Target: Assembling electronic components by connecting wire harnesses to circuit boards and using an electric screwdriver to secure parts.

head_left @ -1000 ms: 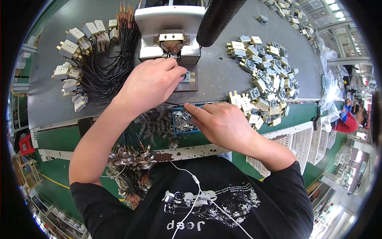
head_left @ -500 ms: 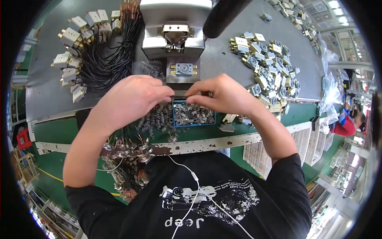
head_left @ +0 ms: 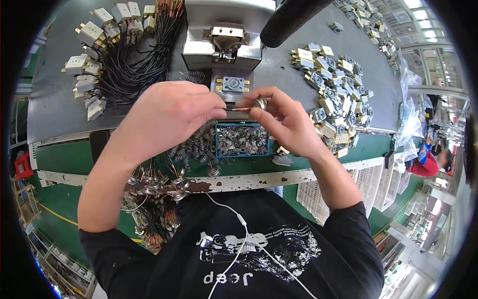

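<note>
Above the near edge of the bench, my left hand is closed in a pinch on a short black wire. A copper-coloured end runs from this wire toward my right hand. Between the thumb and fingers of that hand is a round, shiny metal part, its far side partly hidden. Just beyond both hands, a grey square switch-like block with brass terminals lies on the fixture of a metal machine. Below the hands stands a blue tray full of small metal clips.
Black wires with white-grey connector blocks fan out at the left. Grey and white blocks are heaped at the right. Loose coil springs lie beside the tray. A thick black tube slants over the machine. Round metal parts hang at the bench edge.
My right hand has turned and lifted slightly to the right, and the round metal part now shows in it. My left hand stays near the same place, still pinching.
</note>
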Action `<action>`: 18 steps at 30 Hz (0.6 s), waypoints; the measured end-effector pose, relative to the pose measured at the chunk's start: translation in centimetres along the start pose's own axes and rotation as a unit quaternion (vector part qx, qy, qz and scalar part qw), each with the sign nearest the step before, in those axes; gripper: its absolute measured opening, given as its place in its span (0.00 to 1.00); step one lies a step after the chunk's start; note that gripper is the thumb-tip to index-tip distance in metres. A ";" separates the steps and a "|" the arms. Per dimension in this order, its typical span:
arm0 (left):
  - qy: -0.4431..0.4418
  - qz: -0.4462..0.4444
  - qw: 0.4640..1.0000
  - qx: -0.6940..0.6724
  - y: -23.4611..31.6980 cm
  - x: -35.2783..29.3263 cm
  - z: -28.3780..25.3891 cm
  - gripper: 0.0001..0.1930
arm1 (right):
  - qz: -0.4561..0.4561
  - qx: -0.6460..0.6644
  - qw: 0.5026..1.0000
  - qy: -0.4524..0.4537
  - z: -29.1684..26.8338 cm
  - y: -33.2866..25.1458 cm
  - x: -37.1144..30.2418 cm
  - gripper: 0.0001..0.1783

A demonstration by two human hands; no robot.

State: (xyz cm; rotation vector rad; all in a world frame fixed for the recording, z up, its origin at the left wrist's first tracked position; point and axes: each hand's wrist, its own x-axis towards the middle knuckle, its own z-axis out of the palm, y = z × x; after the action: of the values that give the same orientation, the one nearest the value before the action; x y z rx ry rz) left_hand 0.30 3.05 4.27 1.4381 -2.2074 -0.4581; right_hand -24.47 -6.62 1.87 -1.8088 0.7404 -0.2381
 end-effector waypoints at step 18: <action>0.040 0.033 0.990 0.128 -0.2 -1.2 0.3 0.07 | 0.069 0.061 0.987 -0.133 -0.5 -2.8 1.8 0.16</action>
State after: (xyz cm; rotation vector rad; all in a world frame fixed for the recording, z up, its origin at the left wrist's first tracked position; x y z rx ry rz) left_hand 0.71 4.09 3.70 1.4763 -2.3042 -0.0948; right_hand -22.23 -7.52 4.27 -1.6264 0.6436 0.0484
